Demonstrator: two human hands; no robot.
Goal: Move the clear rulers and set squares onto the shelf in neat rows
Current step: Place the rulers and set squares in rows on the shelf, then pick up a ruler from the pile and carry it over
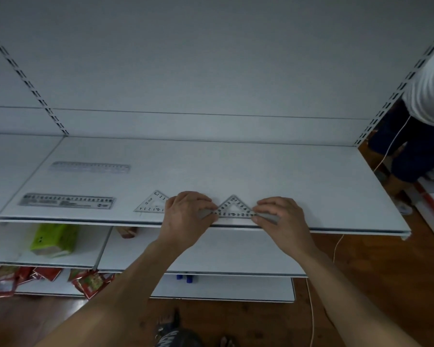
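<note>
Low in the middle of the frame, a clear set square (233, 207) lies flat at the front edge of the white shelf (323, 186), its point facing the back. The left hand (188, 211) pinches its left corner and the right hand (278, 214) its right corner, fingers curled. A second set square (152, 202) lies just left of the left hand. Farther left are a front ruler (67, 201) and a back ruler (89, 167).

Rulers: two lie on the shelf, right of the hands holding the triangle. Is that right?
No. The head view shows the back ruler and front ruler left of the hands, not right. They do lie on the shelf, and the left hand and right hand hold the set square.
</note>
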